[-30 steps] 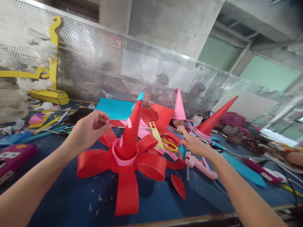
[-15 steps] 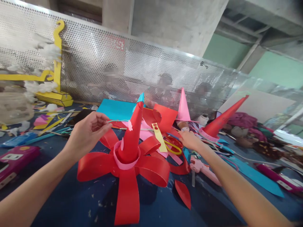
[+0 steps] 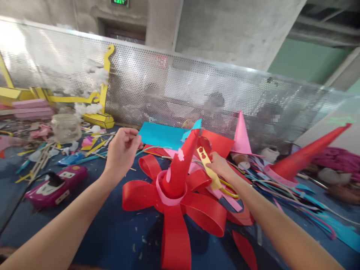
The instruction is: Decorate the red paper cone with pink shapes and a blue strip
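Note:
A red paper flower (image 3: pixel 174 210) with looped petals lies on the blue table (image 3: pixel 98 232). A red cone (image 3: pixel 182 165) stands in its middle, ringed by a pink band (image 3: pixel 161 189). My left hand (image 3: pixel 122 150) hovers left of the cone and pinches a thin pale wire (image 3: pixel 157 148) that runs right, behind the cone. Just right of the cone, the fingers of my right hand (image 3: pixel 221 167) are closed on a yellow paper strip (image 3: pixel 209 170) with red dots.
A perforated metal screen (image 3: pixel 197 86) closes the back of the table, with people behind it. A pink power strip (image 3: pixel 53 183) and a glass jar (image 3: pixel 66 127) sit left. A blue sheet (image 3: pixel 160 135), pink cone (image 3: pixel 242 135), red cone (image 3: pixel 306 153) and paper scraps crowd the right.
My right hand came in from the scissors and glue gun at the right onto the yellow strip by the cone. My left hand keeps its pinch on the wire. The view swung left.

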`<state>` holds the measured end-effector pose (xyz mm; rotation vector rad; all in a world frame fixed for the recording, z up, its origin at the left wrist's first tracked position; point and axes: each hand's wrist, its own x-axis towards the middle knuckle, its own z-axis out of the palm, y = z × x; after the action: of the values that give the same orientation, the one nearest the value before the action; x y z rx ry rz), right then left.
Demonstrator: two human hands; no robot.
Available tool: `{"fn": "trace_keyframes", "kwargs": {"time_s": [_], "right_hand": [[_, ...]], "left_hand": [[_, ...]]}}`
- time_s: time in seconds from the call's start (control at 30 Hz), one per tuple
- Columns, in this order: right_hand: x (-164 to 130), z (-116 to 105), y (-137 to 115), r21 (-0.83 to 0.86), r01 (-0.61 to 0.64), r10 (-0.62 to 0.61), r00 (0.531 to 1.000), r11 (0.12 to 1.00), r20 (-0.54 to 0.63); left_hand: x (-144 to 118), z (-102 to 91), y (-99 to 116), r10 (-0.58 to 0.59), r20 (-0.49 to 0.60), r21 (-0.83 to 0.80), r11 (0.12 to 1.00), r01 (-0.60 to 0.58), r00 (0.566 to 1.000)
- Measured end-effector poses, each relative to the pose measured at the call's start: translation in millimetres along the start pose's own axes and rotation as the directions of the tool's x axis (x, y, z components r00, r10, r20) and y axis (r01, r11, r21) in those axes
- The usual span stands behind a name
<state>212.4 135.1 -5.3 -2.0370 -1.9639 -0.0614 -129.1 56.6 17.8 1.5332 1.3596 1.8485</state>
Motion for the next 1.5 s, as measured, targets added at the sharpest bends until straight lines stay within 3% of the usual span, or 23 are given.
{"fn": "trace_keyframes", "kwargs": {"time_s": [0.07, 0.13, 0.2, 0.3, 0.4, 0.5, 0.67, 0.83, 0.97, 1.2, 1.4, 1.5], "right_hand": [[2.8, -9.3, 1.0, 0.029, -0.011, 0.012, 0.999, 1.000, -0.052], [3.5, -23.0, 4.1, 0.066, -0.020, 0.027, 0.994, 0.998, -0.107], [1.4, -37.6, 8.7, 0.110, -0.023, 0.041, 0.986, 0.994, -0.159], [-7.4, -52.4, 15.4, 0.185, -0.010, 0.045, 0.982, 0.983, -0.184], [-20.8, -53.2, 19.2, 0.240, 0.029, 0.008, 0.988, 0.970, -0.151], [-34.2, -46.4, 21.7, 0.242, 0.061, -0.027, 0.989, 0.968, -0.144], [-47.2, -37.4, 29.0, 0.188, 0.036, -0.004, 0.986, 0.981, -0.165], [-49.5, -25.6, 35.2, 0.219, 0.025, 0.009, 0.989, 0.975, -0.151], [-49.0, -22.4, 31.5, 0.280, 0.071, -0.022, 0.984, 0.957, -0.176], [-61.2, -35.2, 8.9, 0.402, 0.213, -0.108, 0.957, 0.891, -0.268], [-87.7, -42.0, -23.8, 0.509, 0.309, -0.102, 0.914, 0.803, -0.393], [-102.3, -51.6, -40.9, 0.554, 0.369, -0.101, 0.885, 0.746, -0.454]], "left_hand": [[1.6, 0.8, -2.4, -0.027, 0.078, -0.018, 0.999, 0.029, 0.997], [0.0, 2.7, -5.9, -0.041, 0.234, -0.044, 0.998, 0.053, 0.971], [-4.5, 4.7, -8.0, -0.028, 0.405, -0.064, 0.996, 0.059, 0.914], [-14.5, 8.6, -4.2, 0.006, 0.607, -0.072, 0.996, 0.047, 0.795], [-25.8, 17.7, 6.8, 0.004, 0.715, -0.046, 0.998, 0.042, 0.699], [-35.8, 31.3, 16.1, -0.013, 0.747, -0.015, 0.999, 0.037, 0.664], [-39.1, 42.8, 18.6, -0.086, 0.713, 0.027, 0.995, 0.096, 0.696], [-19.1, 32.6, 28.2, -0.096, 0.700, -0.106, 0.966, 0.236, 0.708], [1.7, 24.6, 36.6, -0.102, 0.692, -0.117, 0.961, 0.251, 0.714], [16.2, 18.1, 41.8, -0.051, 0.649, -0.155, 0.968, 0.198, 0.759], [15.6, 17.6, 44.9, -0.055, 0.555, -0.124, 0.981, 0.148, 0.830], [14.3, 20.9, 43.6, -0.082, 0.555, -0.080, 0.985, 0.151, 0.828]]}}
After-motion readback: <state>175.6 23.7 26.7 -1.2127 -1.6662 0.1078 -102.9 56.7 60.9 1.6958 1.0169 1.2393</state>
